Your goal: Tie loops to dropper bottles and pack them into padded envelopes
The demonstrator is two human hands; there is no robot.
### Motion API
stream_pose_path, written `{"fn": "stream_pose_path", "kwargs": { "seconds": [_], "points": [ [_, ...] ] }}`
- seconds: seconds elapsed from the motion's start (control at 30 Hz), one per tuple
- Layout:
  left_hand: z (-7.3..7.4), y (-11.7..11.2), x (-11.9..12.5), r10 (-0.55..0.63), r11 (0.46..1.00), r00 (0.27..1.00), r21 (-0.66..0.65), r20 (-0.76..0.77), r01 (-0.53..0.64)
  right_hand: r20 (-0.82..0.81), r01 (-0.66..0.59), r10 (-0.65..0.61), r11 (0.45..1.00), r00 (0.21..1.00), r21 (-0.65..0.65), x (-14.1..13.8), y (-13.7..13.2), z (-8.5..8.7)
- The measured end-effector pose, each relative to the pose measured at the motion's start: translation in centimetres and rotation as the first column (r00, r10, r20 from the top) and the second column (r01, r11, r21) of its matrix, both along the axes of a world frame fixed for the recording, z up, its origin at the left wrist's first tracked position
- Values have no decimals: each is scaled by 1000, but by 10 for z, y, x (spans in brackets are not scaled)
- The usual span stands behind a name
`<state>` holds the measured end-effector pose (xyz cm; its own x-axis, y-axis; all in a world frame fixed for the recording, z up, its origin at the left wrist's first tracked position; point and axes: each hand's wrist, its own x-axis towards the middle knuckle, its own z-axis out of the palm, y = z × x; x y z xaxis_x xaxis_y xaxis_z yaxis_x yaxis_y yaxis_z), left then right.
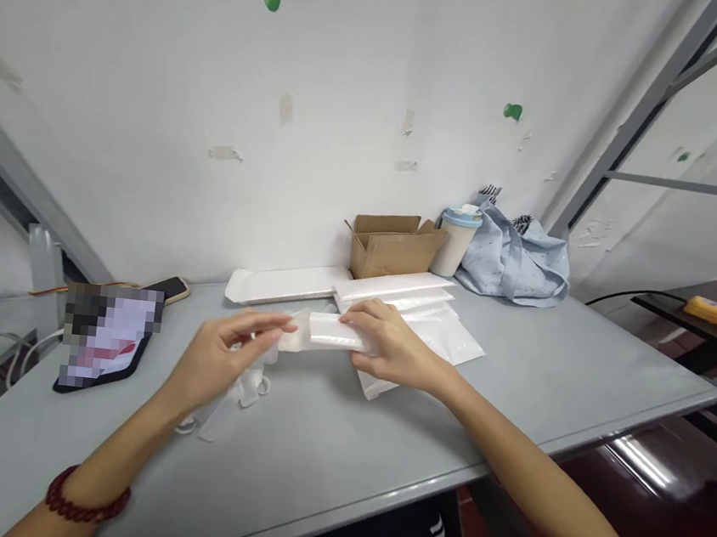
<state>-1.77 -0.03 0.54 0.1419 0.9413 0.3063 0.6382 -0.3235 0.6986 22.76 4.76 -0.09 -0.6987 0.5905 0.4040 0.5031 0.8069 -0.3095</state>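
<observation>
My right hand (389, 344) grips a small white packet (334, 332) in a shiny clear plastic wrapper, held level above the table. At its left end, the thin see-through flap of the wrapper reaches the fingertips of my left hand (214, 356). The left thumb and fingers pinch at that flap. Below the left hand lie several clear plastic pieces with white rings (249, 387), partly hidden by it. Behind and under my right hand is a pile of flat white packets (454, 334).
A long white packet (289, 283) lies by the wall. An open cardboard box (395, 251), a lidded cup (456, 243) and a light blue cloth bag (517, 255) stand at the back. Left are a tablet-like device (111, 341) with a blurred screen and a phone (170, 289).
</observation>
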Motion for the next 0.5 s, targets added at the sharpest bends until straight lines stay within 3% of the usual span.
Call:
{"fn": "stream_pose_path", "kwargs": {
  "seconds": [0.1, 0.17, 0.3, 0.4, 0.5],
  "points": [
    [-4, 9, -14, 193, 980, 979, 40, 63, -195, -76, 76, -74, 997, 994, 25, 5, 3, 5],
    [-11, 17, -21, 284, 952, 958, 130, -45, -276, -144, 147, -139, 988, 980, 47, 9, 6, 8],
    [-29, 31, -23, 159, 971, 915, 227, -371, -77, -213, 240, -220, 968, 952, 71, 11, 9, 8],
    [-41, 35, -17, 71, 984, 820, 175, -568, 35, -179, 251, -236, 966, 955, 66, 9, 9, 6],
    [-46, 35, -13, 16, 992, 770, 108, -637, 70, -132, 248, -238, 966, 962, 65, 5, 8, 4]
  ]
}}
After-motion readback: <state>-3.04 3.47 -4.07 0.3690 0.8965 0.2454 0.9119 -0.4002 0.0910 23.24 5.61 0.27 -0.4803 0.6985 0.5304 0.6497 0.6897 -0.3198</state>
